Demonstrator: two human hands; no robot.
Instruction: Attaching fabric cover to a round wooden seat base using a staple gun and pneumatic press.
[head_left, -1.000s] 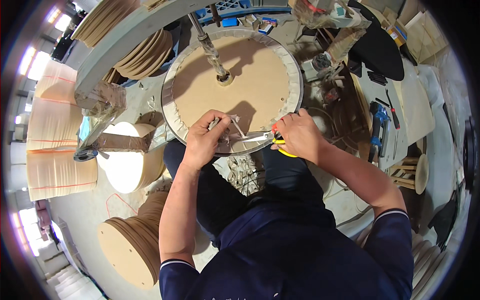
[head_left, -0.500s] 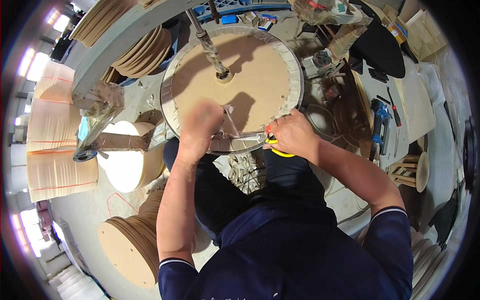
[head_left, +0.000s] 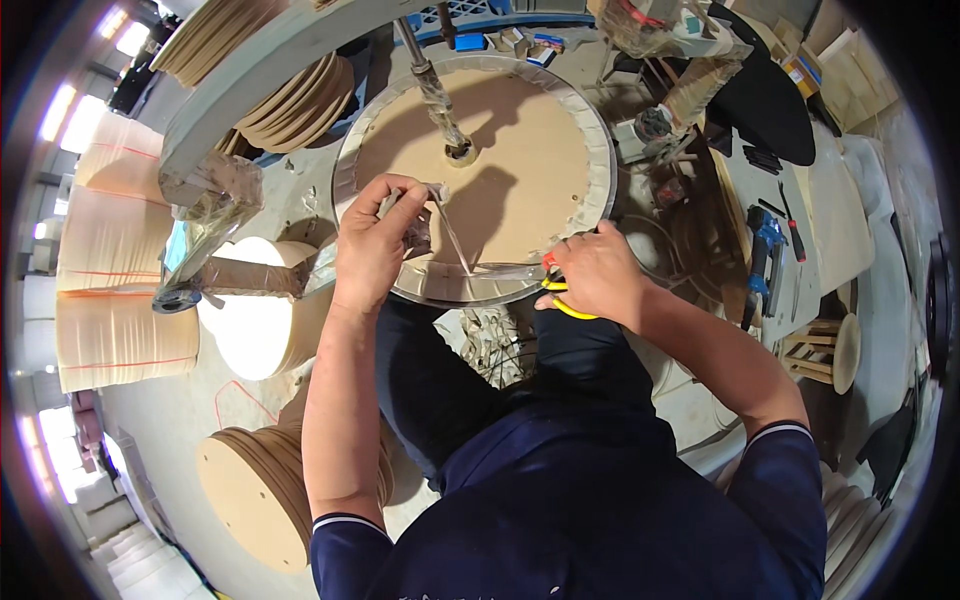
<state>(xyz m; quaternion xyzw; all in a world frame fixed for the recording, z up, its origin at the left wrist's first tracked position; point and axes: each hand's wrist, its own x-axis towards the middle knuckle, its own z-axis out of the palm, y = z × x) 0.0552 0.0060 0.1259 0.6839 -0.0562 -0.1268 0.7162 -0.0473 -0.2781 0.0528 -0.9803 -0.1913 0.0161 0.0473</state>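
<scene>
A round tan board (head_left: 545,150) lies under a metal post (head_left: 437,105), its rim ringed by pleated pale fabric (head_left: 596,135). Over the board's near left part, my left hand (head_left: 375,245) is closed on a thin strip of pale fabric (head_left: 452,238) that stretches down to the near rim. My right hand (head_left: 600,272) grips scissors (head_left: 572,309) with yellow and red handles at the near right edge. Their blades point left along the rim, close to the strip's lower end; whether they touch it I cannot tell.
Stacked round boards (head_left: 300,110) stand at the far left, with more round boards (head_left: 250,490) on the floor at near left. A blue power tool (head_left: 765,250) and a red-handled screwdriver (head_left: 793,225) lie on the right-hand bench. Fabric scraps (head_left: 490,345) lie between my legs.
My left hand has moved left, away from the scissors, drawing the strip out longer. My right hand with the scissors stays at the near right rim.
</scene>
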